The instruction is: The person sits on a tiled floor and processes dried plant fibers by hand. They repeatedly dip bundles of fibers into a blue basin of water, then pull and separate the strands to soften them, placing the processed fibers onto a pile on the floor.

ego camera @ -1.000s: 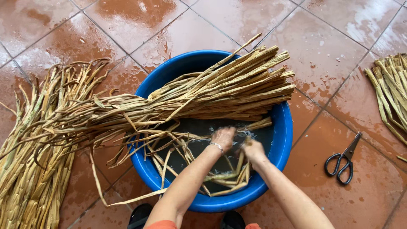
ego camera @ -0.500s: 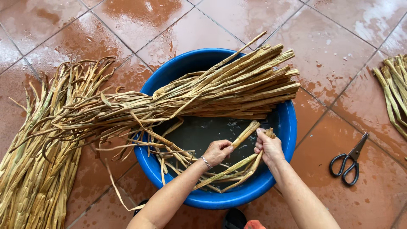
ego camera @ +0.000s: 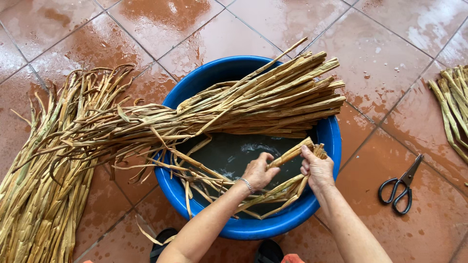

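At the bottom of the frame we see the toes of dark footwear [ego camera: 265, 251] on the wet floor [ego camera: 390, 48], just below the blue basin [ego camera: 253, 228] that fills the centre. Our two forearms rise from the lower edge into the basin. Our left hand [ego camera: 258, 171], with a thin bracelet [ego camera: 247, 185] at the wrist, has its fingers curled shut around a folded bunch of wet stalks [ego camera: 287, 187], gripping the upper strand near the middle of the picture. Our right hand [ego camera: 318, 169], just to the right, pinches the same bunch at its bend, thumb pressed down against the curled fingers. The bunch hangs over dark water [ego camera: 229, 153] inside the basin, close to its right wall. To the lower right of the frame, well apart from the basin, black-handled scissors [ego camera: 400, 189] lie shut on the tiles. Farther up, a thick sheaf of dried stalks [ego camera: 263, 104] lies across the basin's rim, its cut ends pointing to the upper right and its thin tails trailing left onto the floor. A large heap of stalks [ego camera: 44, 180] covers the left edge, and another small bundle [ego camera: 451, 104] lies at the right edge.
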